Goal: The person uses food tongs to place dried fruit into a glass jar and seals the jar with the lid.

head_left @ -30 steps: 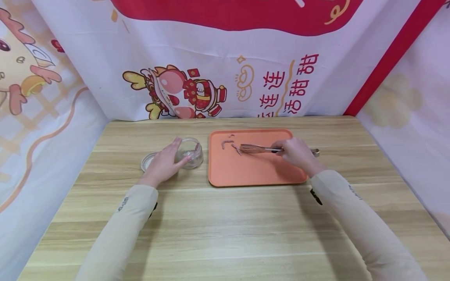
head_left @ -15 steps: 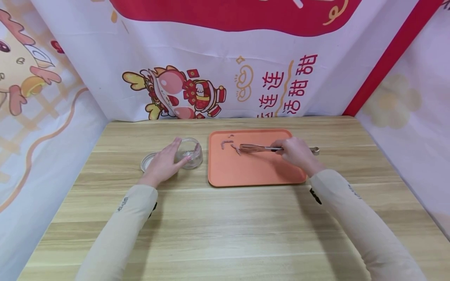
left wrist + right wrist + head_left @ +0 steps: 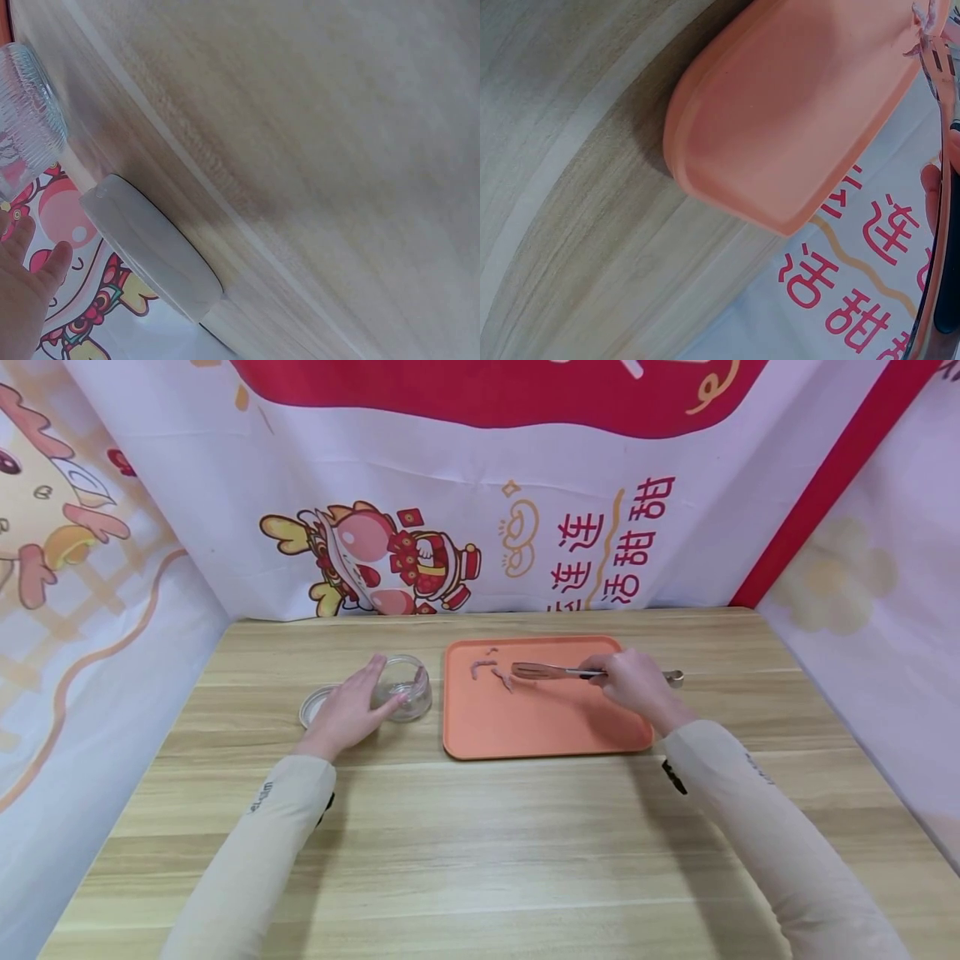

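Note:
My right hand [image 3: 636, 683] grips metal tongs [image 3: 543, 671] with slotted, copper-toned heads, held over an orange tray [image 3: 540, 731]. Several thin pinkish-grey strips [image 3: 484, 665] lie at the tray's left end. One forked strip [image 3: 502, 679] is just left of the tong tips; in the right wrist view pinkish strips [image 3: 924, 16] appear right at the tips, and I cannot tell whether any is pinched. My left hand [image 3: 352, 706] lies spread at the side of a clear glass jar [image 3: 414, 700], thumb across its front. A pinkish strip is inside the jar.
A pale round lid [image 3: 309, 703] lies left of the jar, partly under the left hand; it looks whitish in the left wrist view. The wooden table [image 3: 480, 843] ends at a printed cloth [image 3: 450, 468] behind, with cloth on both sides.
The tong heads have come together and risen slightly, pulling a little away from the forked strip. My left hand and the jar stay in place.

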Tool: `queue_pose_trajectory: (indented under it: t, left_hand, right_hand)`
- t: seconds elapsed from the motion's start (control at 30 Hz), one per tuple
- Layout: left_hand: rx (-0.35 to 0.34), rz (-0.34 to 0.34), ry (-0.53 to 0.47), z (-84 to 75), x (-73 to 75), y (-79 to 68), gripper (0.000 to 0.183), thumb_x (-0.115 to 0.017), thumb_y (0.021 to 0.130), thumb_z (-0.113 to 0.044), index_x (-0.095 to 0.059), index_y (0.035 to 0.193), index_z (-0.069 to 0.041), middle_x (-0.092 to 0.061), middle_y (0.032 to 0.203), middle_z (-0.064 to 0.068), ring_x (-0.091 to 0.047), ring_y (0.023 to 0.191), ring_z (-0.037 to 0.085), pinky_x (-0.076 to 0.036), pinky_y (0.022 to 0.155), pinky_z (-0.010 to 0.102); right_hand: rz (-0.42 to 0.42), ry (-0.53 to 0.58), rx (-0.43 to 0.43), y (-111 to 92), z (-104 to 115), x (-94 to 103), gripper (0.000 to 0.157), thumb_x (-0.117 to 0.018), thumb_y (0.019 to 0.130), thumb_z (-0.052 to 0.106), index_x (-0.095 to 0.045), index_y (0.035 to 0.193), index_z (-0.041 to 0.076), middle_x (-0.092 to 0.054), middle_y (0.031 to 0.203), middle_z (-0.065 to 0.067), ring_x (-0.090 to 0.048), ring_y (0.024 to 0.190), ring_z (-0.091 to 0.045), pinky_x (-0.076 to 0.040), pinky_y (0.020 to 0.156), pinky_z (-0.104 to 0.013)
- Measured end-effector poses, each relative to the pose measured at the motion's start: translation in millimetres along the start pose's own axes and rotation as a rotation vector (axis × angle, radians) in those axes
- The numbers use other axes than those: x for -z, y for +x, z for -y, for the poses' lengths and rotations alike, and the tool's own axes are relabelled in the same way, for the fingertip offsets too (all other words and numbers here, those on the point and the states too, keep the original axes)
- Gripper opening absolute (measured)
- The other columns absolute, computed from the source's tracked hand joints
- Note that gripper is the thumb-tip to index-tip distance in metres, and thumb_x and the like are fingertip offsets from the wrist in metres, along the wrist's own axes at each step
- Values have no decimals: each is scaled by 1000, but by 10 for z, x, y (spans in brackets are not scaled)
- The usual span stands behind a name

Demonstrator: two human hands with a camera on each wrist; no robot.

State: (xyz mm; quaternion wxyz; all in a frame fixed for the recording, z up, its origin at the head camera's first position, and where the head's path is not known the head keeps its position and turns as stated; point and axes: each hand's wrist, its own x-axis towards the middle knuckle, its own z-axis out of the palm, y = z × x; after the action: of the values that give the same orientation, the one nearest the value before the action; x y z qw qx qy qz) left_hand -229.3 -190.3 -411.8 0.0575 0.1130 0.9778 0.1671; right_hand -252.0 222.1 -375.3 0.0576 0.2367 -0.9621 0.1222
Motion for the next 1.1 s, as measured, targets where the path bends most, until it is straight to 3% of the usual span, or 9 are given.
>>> queue_pose_trajectory:
  t: [0.3,0.93,1.1]
  left_hand:
    - [0,-1,-4,-13,3,-4,89,-39,93,-64,-8,154,-8,-7,163,9,-19,147,36,-20,120,54]
    - [-3,-8,-11,-15,6,-20,87,-39,94,-62,-8,154,-8,-7,162,11,-19,147,37,-20,120,55]
    - [3,-8,-3,-17,5,-12,87,-39,94,-62,-8,155,-9,-8,162,10,-20,147,37,-20,120,55]
  right_hand:
    - [-53,-10,31,17,35,75,19,-67,87,7,-74,104,10,-76,91,-8,-66,62,-21,-56,61,-40]
    - [-158,17,87,130,295,170,20,-69,86,12,-75,106,12,-76,95,-7,-72,78,-25,-58,72,-43]
    - [-130,7,65,167,388,208,22,-68,88,16,-74,109,16,-76,97,-6,-71,78,-24,-57,72,-43]
